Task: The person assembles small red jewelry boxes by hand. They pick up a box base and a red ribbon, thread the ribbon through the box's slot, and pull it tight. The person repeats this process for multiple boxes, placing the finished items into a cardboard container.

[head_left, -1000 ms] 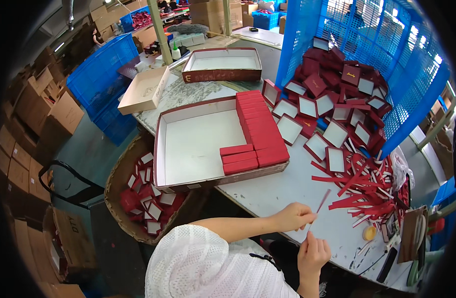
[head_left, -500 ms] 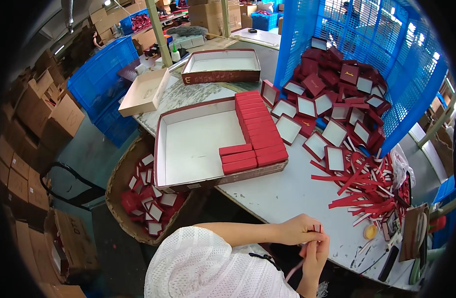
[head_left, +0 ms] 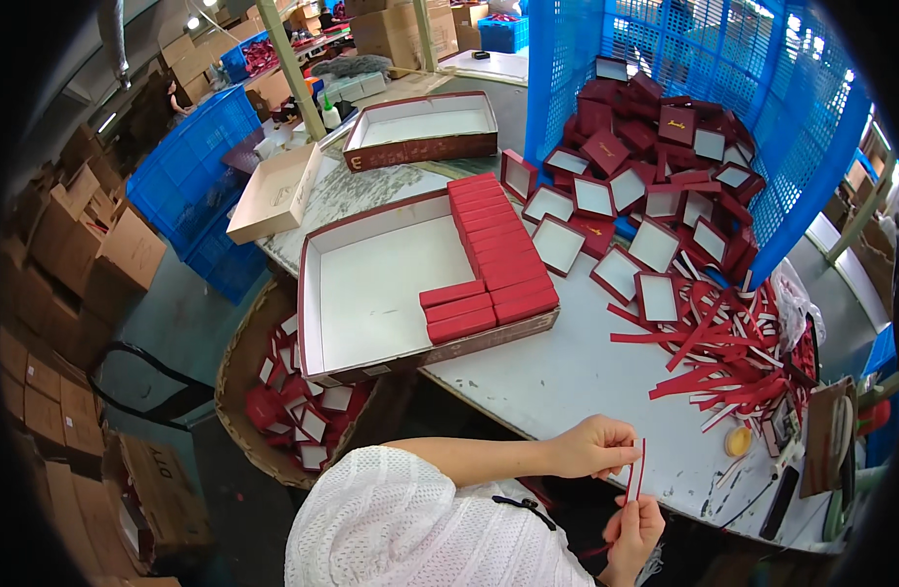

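Note:
A narrow red-and-white strip (head_left: 635, 476) is stretched between my hands at the table's near edge. My left hand (head_left: 598, 447) pinches its upper end between thumb and fingers. Just below, my right hand (head_left: 634, 533) is closed on the lower end. To the right of my hands lies a loose heap of similar strips (head_left: 709, 377). On the table beyond my left arm sits a large shallow box (head_left: 371, 274), its right side filled with a row of small red boxes (head_left: 503, 245) and its white floor bare on the left.
A tipped blue crate (head_left: 811, 147) spills dark red box parts (head_left: 616, 152) onto the table. Behind stand another shallow box (head_left: 420, 152) and a cream tray (head_left: 273, 196). A carton of red pieces (head_left: 236, 382) is below left. A yellow pot (head_left: 737, 441) sits at right.
My hands were close together and have drawn apart, the right one lower, so the strip now shows taut between them. The view has shifted slightly.

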Demonstrator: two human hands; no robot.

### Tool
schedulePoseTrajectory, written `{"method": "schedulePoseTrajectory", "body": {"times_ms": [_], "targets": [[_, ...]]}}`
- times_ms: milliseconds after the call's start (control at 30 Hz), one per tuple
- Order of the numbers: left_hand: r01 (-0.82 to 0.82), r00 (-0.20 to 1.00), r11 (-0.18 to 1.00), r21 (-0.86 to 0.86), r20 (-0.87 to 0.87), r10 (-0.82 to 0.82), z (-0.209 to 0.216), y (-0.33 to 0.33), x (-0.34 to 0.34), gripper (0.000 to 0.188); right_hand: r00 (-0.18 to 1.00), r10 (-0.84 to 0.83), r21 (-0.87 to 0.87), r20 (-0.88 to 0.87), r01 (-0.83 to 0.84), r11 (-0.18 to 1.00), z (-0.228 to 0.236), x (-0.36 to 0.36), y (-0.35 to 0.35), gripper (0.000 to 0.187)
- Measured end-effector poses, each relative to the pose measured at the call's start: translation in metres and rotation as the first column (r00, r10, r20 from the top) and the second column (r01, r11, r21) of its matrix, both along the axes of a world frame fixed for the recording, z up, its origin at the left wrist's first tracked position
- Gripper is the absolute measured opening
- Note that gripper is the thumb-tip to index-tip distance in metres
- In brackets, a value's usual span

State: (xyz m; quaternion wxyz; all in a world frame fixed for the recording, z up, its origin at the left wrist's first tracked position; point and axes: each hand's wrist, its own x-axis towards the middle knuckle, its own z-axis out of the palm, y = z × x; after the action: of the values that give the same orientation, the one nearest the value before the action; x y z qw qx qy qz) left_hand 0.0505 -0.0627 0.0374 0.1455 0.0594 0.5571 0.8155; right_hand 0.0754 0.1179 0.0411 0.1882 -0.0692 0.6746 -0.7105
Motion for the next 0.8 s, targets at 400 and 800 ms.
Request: {"method": "schedulePoseTrajectory", "body": {"times_ms": [400, 800], "targets": [[0.043, 0.999, 0.996, -0.072, 0.029, -0.041, -0.015, 0.029, -0.001, 0.019, 0.549, 0.162, 0.454, -0.820, 0.453, 0.767, -0.006, -0.025, -0.017, 0.014], [-0.174, 0.860, 0.752, -0.636, -0.471, -0.199, -0.033, 0.035, -0.003, 0.010, 0.523, 0.350, 0.600, -0.777, 0.446, 0.664, -0.017, -0.020, -0.003, 0.006]]}}
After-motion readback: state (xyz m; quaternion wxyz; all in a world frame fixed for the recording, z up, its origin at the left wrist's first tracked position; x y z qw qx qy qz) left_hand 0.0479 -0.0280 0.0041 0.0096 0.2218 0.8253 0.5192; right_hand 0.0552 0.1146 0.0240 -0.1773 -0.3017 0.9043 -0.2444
